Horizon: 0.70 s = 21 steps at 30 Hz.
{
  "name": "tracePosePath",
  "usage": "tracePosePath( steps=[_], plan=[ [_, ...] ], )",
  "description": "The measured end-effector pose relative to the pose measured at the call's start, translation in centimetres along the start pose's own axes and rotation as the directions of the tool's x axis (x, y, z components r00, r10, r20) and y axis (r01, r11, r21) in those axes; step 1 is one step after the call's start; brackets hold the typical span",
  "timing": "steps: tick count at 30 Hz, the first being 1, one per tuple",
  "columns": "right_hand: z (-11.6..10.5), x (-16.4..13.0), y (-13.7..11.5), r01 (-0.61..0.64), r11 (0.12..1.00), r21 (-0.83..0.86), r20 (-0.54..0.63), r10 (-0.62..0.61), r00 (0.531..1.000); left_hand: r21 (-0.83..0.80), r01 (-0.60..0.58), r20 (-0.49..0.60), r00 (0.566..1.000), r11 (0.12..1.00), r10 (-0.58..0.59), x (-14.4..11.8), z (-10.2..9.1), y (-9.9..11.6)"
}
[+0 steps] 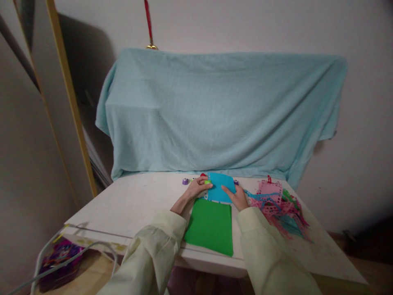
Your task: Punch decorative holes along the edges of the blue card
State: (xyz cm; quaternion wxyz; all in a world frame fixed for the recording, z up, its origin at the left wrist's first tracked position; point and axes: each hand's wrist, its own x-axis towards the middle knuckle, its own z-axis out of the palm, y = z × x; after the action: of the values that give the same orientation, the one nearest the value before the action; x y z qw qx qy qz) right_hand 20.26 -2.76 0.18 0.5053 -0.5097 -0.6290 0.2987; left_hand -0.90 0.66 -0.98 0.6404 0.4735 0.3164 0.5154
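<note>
A sheet of blue paper is held up over the white table. My right hand grips its lower right side, the thumb lying on the front face. My left hand is closed on a small lime-green paper punch at the sheet's left edge. Tiny holes run along that edge and the bottom one. Nearer to me lies a stack of green paper. Behind my hands stand a purple punch, a red one and another purple one partly hidden by the sheet.
On the right of the table lies a heap of pink, blue and green paper strips, with a hole-edged pink sheet. A light blue cloth hangs at the back. A white cable crosses the front left corner.
</note>
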Motion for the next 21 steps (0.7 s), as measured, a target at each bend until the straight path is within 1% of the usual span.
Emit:
tracePosePath(
  steps=[3, 6, 10, 16, 21],
  plan=[
    [-0.07, 0.10, 0.28, 0.039, 0.999, -0.002, 0.011, -0.039, 0.999, 0.008, 0.013, -0.009, 1.000, 1.000, -0.013, 0.22, -0.13, -0.26],
    [-0.18, 0.22, 0.50, 0.070, 0.997, -0.022, 0.019, -0.070, 0.997, 0.053, -0.004, -0.030, 1.000, 0.999, 0.005, 0.40, -0.38, -0.51],
    [-0.22, 0.31, 0.68, 0.081, 0.995, -0.060, 0.028, -0.079, 0.996, 0.105, -0.009, -0.061, 0.998, 0.994, 0.016, 0.52, -0.67, -0.66],
    [-0.15, 0.26, 0.80, 0.077, 0.995, -0.056, 0.035, -0.075, 0.997, 0.084, -0.015, -0.030, 0.999, 0.996, 0.017, 0.37, -0.54, -0.40],
    [-0.13, 0.25, 1.04, 0.058, 0.997, -0.047, 0.039, -0.056, 0.998, 0.043, 0.000, -0.039, 0.999, 0.999, 0.002, 0.26, -0.39, -0.17]
  ],
)
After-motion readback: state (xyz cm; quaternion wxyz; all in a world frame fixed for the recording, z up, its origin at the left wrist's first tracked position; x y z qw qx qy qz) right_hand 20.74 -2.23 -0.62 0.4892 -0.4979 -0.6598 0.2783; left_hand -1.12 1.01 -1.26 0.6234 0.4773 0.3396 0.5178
